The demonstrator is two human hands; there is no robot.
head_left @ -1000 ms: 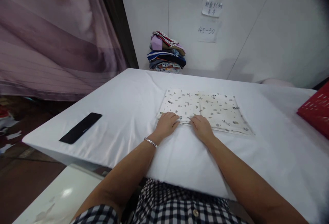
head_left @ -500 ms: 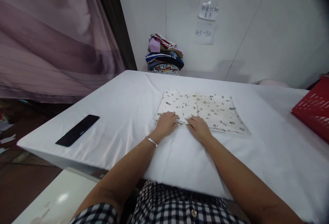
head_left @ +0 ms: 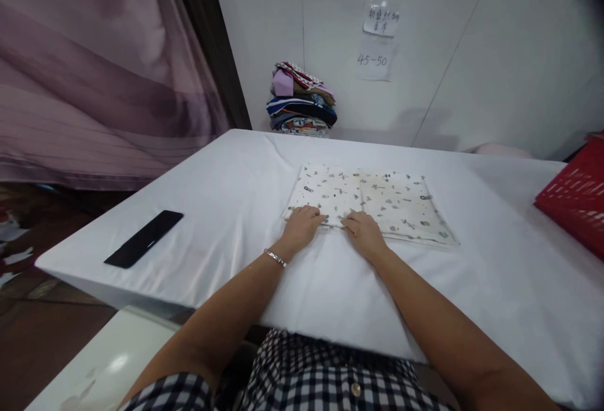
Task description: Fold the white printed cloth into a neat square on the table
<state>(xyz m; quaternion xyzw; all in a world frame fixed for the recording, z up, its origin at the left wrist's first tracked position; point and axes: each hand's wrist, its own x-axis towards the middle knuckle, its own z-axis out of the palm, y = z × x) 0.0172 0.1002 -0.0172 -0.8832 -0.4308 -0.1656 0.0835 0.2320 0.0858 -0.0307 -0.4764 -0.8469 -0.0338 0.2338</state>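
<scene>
A white cloth (head_left: 391, 203) with a small print of plants and other figures lies folded in a flat rectangle on the white-covered table. My left hand (head_left: 304, 225) grips its near edge toward the left corner, fingers bent and thumb pointing right. A short way to the right, my right hand (head_left: 364, 233) holds the same near edge, its fingers curled over the fabric. The undersides of both hands are hidden. The cloth's right part lies free of my hands, with layered edges showing at the near side.
A black flat phone-like object (head_left: 144, 239) lies on the table (head_left: 212, 209) at the left. Folded fabrics are stacked (head_left: 302, 99) beyond the far edge. A red plastic basket (head_left: 576, 197) stands at the right. Paper signs (head_left: 375, 61) hang on the wall; a pinkish curtain (head_left: 94, 71) hangs left.
Both hands stay at the cloth's near edge. My fingers are slightly more curled, and the left thumb shows more. The cloth lies almost as before.
</scene>
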